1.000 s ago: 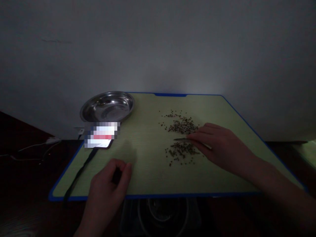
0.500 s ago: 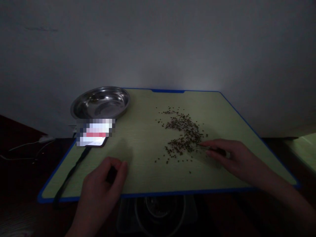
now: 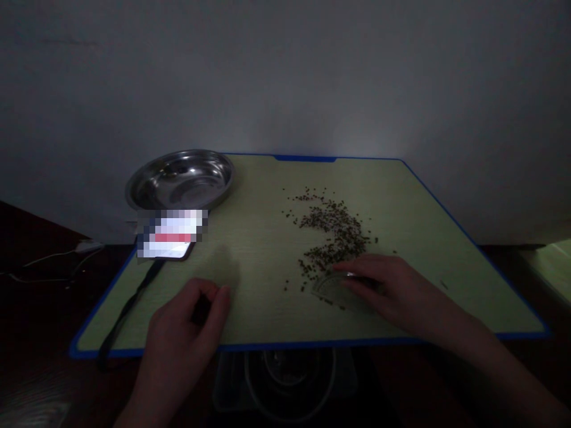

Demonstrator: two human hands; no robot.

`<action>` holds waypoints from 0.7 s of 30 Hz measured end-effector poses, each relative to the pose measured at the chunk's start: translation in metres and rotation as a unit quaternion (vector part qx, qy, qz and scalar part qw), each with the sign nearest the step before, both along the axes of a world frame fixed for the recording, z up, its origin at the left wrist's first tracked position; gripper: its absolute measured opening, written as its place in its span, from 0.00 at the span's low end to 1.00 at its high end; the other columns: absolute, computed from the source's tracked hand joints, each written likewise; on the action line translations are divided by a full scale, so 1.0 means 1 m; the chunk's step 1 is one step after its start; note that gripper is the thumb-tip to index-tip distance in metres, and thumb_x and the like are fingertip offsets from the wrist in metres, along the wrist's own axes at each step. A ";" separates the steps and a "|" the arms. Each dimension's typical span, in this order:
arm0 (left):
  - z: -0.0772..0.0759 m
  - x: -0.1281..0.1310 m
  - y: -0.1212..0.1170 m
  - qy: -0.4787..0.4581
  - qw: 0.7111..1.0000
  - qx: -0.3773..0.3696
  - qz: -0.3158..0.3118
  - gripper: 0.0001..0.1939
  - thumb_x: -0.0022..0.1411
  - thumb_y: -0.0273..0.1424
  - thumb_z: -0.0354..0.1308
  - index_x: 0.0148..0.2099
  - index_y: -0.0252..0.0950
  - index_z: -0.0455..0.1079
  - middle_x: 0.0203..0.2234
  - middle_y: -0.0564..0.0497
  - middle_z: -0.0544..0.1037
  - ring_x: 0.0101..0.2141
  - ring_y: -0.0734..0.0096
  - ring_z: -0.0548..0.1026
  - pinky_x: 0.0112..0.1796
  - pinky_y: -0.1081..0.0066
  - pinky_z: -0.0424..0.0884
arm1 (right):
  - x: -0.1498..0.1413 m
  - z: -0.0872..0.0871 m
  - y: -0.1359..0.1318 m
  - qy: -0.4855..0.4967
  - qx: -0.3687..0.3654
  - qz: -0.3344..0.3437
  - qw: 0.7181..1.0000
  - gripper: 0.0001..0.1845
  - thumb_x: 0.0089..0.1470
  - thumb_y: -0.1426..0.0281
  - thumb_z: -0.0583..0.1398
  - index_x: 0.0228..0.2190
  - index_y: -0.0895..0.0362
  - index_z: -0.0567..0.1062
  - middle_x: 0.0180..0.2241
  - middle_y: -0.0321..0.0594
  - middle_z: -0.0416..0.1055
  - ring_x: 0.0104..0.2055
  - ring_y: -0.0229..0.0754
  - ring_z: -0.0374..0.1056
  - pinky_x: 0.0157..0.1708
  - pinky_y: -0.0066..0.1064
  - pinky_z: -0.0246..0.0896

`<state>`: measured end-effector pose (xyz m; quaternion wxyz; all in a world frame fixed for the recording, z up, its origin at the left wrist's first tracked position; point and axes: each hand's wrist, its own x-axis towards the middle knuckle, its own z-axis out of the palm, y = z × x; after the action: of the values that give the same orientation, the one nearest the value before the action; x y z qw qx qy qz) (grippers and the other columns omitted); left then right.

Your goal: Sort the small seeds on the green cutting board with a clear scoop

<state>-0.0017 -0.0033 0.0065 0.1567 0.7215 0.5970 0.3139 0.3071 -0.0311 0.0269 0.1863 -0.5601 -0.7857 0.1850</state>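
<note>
Small dark grains, like seeds or peppercorns, lie in a curved scatter on the pale green board. At the near end of the scatter, my right hand pinches a clear flat piece with a curved, marked edge, which looks like a protractor. Its edge is low at the board among a few stray grains. Over the board's front left part, my left hand is closed, thumb tip against the index finger. Whatever it may hold is hidden.
A shiny metal basin sits at the board's back left corner. In front of it is a lit phone with a dark strap. Below the front edge stands a round metal pot. A wall rises behind the board.
My right hand has moved left and slightly nearer with the protractor, which shows more now. A few grains at the near edge have shifted. My left hand stays almost in place.
</note>
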 end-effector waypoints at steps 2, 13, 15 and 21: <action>0.000 0.001 0.000 -0.004 1.000 0.004 0.000 0.14 0.61 0.42 0.53 0.26 0.41 0.64 0.17 0.56 0.72 0.17 0.71 0.70 0.19 0.71 0.63 | -0.005 -0.001 -0.002 0.005 -0.012 0.010 1.000 0.17 0.62 0.68 0.55 0.49 0.54 0.78 0.39 0.42 0.80 0.39 0.44 0.75 0.37 0.37 0.71; -0.002 0.000 -0.003 -0.012 1.000 0.006 -0.004 0.13 0.62 0.39 0.54 0.27 0.41 0.63 0.16 0.59 0.68 0.17 0.73 0.67 0.19 0.72 0.62 | -0.023 0.000 -0.008 0.023 -0.042 0.027 0.999 0.16 0.63 0.67 0.55 0.48 0.53 0.78 0.41 0.40 0.80 0.41 0.44 0.75 0.42 0.39 0.70; -0.001 0.000 -0.003 -0.012 1.000 0.007 -0.008 0.13 0.62 0.39 0.54 0.27 0.41 0.63 0.15 0.59 0.68 0.17 0.73 0.67 0.19 0.73 0.62 | -0.019 -0.001 -0.009 0.021 -0.035 0.015 0.999 0.17 0.63 0.67 0.55 0.49 0.53 0.78 0.42 0.41 0.80 0.42 0.44 0.75 0.43 0.39 0.70; 0.001 0.003 -0.002 -0.005 1.000 0.026 -0.014 0.12 0.62 0.37 0.53 0.27 0.40 0.64 0.16 0.58 0.69 0.16 0.75 0.67 0.19 0.74 0.62 | 0.013 -0.002 -0.027 0.018 -0.016 -0.029 0.999 0.16 0.62 0.65 0.56 0.48 0.50 0.78 0.43 0.39 0.80 0.43 0.44 0.76 0.42 0.36 0.72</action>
<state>0.0009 -0.0057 0.0079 0.1453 0.7319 0.5780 0.3304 0.3200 -0.0577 0.0252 0.1967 -0.5819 -0.7627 0.2024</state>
